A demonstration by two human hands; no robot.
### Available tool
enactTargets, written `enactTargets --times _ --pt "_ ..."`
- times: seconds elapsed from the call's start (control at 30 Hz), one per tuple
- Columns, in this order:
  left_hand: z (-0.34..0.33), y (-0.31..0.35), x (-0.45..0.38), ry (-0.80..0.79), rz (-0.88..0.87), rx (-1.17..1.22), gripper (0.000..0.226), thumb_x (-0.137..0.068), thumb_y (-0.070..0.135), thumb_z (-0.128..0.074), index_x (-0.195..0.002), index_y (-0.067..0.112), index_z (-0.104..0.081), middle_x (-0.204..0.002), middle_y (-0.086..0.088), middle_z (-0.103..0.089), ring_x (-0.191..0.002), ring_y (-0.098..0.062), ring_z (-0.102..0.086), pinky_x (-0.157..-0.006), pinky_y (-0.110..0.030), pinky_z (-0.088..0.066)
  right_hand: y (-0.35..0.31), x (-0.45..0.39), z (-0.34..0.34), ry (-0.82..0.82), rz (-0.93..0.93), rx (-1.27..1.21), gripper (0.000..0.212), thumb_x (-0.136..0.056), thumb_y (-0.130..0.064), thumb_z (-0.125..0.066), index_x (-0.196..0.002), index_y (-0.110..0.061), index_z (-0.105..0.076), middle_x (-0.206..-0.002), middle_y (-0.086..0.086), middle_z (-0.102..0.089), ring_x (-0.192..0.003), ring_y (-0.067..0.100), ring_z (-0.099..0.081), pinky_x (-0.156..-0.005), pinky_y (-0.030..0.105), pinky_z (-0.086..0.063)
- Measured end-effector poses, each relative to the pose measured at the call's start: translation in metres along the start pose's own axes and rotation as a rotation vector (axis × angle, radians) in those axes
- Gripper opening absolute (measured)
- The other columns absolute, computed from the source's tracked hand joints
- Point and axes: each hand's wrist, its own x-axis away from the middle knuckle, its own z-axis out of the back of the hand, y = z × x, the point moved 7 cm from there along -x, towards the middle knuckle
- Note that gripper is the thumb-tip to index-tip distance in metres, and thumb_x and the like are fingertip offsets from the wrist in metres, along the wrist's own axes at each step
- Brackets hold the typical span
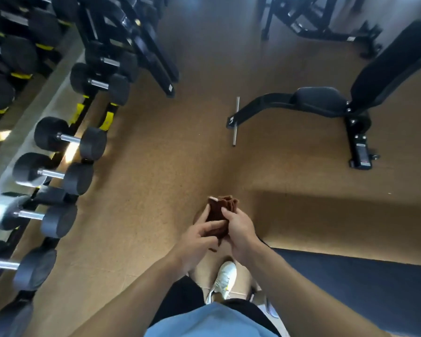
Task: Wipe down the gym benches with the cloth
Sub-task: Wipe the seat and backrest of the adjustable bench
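Both hands, left hand [199,235] and right hand [238,227], clamped on brown cloth [219,211], likely folding it; adjustable bench [326,100] far right, unwiped.

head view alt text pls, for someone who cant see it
Both hands, left hand and right hand, hold a folded brown cloth above a tan gym floor. An adjustable black bench stands ahead right; a dumbbell rack lines the left.

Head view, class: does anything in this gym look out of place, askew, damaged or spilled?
Nothing stands out. The dumbbells sit in a row on their rack, the adjustable bench stands upright on the brown floor, and no spill shows. The left hand and right hand hold the brown cloth in front of the person.
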Motion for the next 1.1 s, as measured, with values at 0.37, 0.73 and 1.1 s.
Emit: enactTargets --times 0.37,0.73,1.1 --pt "0.086 0.091 -0.179 -0.010 -0.088 -0.373 0.048 -0.065 0.006 -0.072 -0.099 0.039 -0.073 -0.104 0.007 -0.074 -0.103 -0.015 -0.069 -0.094 -0.037 -0.054 -0.178 -0.065 -0.043 -0.253 0.294 0.538 0.023 -0.105 -0.030 -0.053 -0.111 -0.026 -0.075 -0.106 0.005 -0.078 -0.104 0.025 -0.072 -0.100 0.051 -0.056" --pt "0.096 0.181 -0.330 -0.212 0.003 -0.618 0.037 -0.070 0.034 -0.089 -0.102 0.027 -0.071 -0.093 0.006 -0.077 -0.090 -0.008 -0.070 -0.080 -0.029 -0.054 -0.328 -0.148 0.014 0.197 0.367 0.009 0.031 -0.107 -0.030 -0.052 -0.094 -0.018 -0.078 -0.091 0.002 -0.081 -0.090 0.021 -0.077 -0.088 0.040 -0.062" --pt "-0.008 0.286 -0.499 -0.239 -0.032 -0.765 0.020 -0.085 0.023 -0.076 -0.097 0.022 -0.059 -0.093 0.001 -0.068 -0.087 -0.014 -0.065 -0.079 -0.034 -0.055 -0.408 -0.258 0.163 0.297 0.158 -0.304 0.025 -0.087 -0.010 -0.078 -0.112 -0.007 -0.073 -0.103 0.018 -0.078 -0.076 0.022 -0.078 -0.056 0.031 -0.060"
